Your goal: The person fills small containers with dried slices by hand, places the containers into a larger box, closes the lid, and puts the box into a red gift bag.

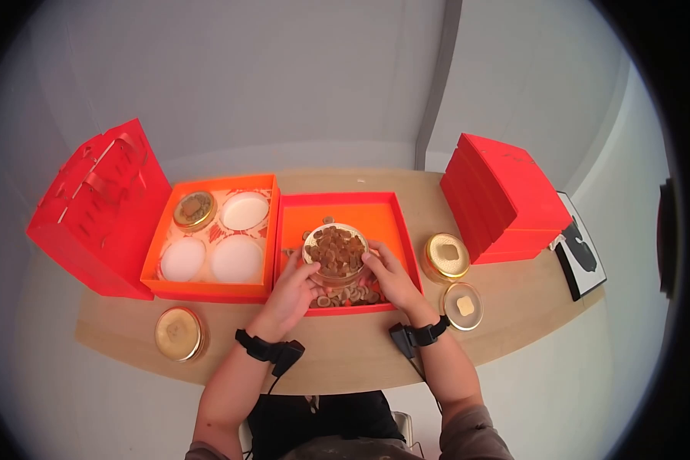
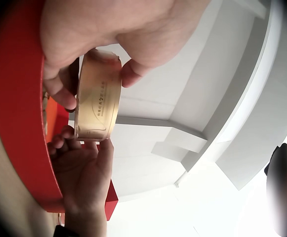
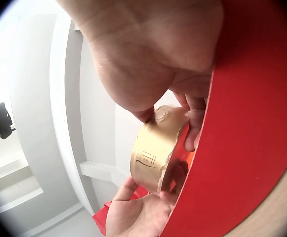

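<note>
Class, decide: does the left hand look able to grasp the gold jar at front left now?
Probably not: the left hand holds the container of brown slices, though nothing visibly blocks the gold jar.

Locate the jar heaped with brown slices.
Head view, centre: the jar is held between the left hand and right hand, over the central red box.

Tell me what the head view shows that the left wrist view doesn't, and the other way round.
Only the head view shows the brown slices heaped in the jar, the box with round white hollows and the framed picture. Only the left wrist view shows the dark writing on the jar's side. Both show the left hand and right hand holding the jar.
</note>
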The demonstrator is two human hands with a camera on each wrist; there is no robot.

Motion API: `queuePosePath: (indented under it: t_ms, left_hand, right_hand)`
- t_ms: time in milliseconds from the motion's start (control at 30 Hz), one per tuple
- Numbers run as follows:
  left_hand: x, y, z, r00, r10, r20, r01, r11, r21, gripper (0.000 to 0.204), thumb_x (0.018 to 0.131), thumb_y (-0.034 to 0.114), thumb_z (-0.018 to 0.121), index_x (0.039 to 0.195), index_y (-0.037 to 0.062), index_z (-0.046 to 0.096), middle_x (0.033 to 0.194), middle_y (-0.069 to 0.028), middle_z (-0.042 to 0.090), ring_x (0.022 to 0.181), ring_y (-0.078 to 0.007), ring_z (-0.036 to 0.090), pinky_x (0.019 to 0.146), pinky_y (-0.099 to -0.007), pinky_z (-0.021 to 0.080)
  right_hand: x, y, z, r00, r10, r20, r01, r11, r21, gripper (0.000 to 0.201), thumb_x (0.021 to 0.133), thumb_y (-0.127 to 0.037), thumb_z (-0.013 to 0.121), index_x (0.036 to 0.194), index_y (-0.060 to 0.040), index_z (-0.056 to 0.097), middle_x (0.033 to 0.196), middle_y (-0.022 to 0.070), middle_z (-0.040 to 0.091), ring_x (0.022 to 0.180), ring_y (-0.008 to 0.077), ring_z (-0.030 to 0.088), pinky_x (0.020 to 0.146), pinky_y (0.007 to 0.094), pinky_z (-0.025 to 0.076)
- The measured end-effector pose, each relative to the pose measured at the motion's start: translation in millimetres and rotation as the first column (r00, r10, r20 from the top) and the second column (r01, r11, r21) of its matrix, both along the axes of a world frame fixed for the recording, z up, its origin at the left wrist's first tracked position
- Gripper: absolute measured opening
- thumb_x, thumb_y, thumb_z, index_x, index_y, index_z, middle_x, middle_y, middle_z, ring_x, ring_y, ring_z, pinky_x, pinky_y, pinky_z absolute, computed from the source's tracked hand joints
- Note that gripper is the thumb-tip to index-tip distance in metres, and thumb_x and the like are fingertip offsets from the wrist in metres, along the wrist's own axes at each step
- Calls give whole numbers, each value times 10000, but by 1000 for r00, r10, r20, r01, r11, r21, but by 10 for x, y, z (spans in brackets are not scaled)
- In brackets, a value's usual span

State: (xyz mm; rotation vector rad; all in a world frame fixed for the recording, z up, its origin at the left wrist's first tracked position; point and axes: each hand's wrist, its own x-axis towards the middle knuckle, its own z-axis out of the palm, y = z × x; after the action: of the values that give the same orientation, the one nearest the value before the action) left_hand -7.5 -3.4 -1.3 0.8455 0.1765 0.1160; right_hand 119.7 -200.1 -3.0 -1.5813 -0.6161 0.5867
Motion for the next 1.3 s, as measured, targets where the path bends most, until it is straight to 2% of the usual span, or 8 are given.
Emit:
queuePosePath:
  t_ms: [67, 133, 467, 533, 633, 867, 933, 1300]
  left_hand:
    - [9, -3, 2, 1000, -15, 10, 15, 1000, 4, 344, 1035, 132, 511, 1370, 144, 434, 1239, -76, 610, 1038, -199, 633, 848, -406, 521]
    - [7, -17, 18, 1000, -4, 3, 4, 1000, 5, 370, 1033, 131, 512, 1392, 142, 423, 1247, -76, 601, 1046, -202, 627, 848, -408, 521]
    - [-9, -23, 40, 1000, -14, -2, 14, 1000, 1, 369, 1023, 136, 516, 1384, 138, 437, 1265, -70, 596, 1082, -208, 617, 881, -421, 513]
    - [-4, -14, 30, 1000, -13, 1, 13, 1000, 3, 347, 1024, 137, 510, 1366, 136, 451, 1273, -71, 598, 1090, -207, 613, 885, -421, 514]
    - [7, 26, -23, 999, -38, 12, 38, 999, -5, 457, 1034, 129, 505, 1470, 134, 367, 1333, -90, 560, 1114, -209, 604, 888, -415, 512]
    - [-16, -23, 52, 1000, -14, -9, 14, 1000, 12, 420, 1039, 137, 491, 1446, 131, 386, 1309, -85, 576, 1099, -205, 608, 879, -408, 517]
    - [-10, -12, 48, 1000, -24, 9, 24, 1000, 16, 406, 1039, 139, 493, 1433, 133, 395, 1280, -84, 594, 1080, -198, 613, 877, -402, 518]
    - [-20, -3, 58, 999, -31, -16, 32, 999, 41, 339, 1031, 174, 502, 1367, 145, 463, 1312, -57, 582, 1125, -188, 589, 925, -398, 499]
  right_hand:
    - [23, -7, -47, 1000, -8, 7, 8, 1000, 1, 434, 1092, -287, 492, 1442, -35, 440, 887, 50, 645, 775, 125, 654, 716, 264, 505]
    - [38, 8, -123, 999, -39, 1, 39, 997, 73, 485, 1056, -336, 573, 1430, -40, 486, 841, 35, 659, 710, 93, 657, 578, 231, 464]
    - [13, 15, -113, 998, -64, 12, 62, 993, 100, 499, 1048, -318, 596, 1426, -11, 491, 837, 52, 680, 709, 98, 660, 606, 235, 489]
    - [-16, 1, -24, 1000, -20, -20, 21, 999, 29, 464, 1079, -296, 535, 1453, -38, 441, 925, 58, 644, 789, 113, 649, 719, 258, 510]
    - [-12, 2, -37, 1000, -30, 3, 30, 999, 20, 475, 1077, -303, 539, 1456, -36, 436, 923, 57, 649, 778, 110, 647, 711, 255, 505]
    - [-14, 10, -64, 999, -32, -9, 33, 999, 16, 497, 1072, -309, 547, 1463, -28, 426, 906, 48, 653, 762, 108, 649, 690, 248, 491]
    - [-24, 16, -40, 998, -47, -39, 49, 997, 61, 543, 1053, -307, 590, 1470, 0, 426, 793, 46, 657, 731, 107, 650, 683, 253, 505]
    - [-13, 20, -20, 998, -51, -36, 52, 998, 23, 554, 1052, -325, 589, 1469, -1, 421, 798, 46, 652, 741, 107, 654, 685, 255, 503]
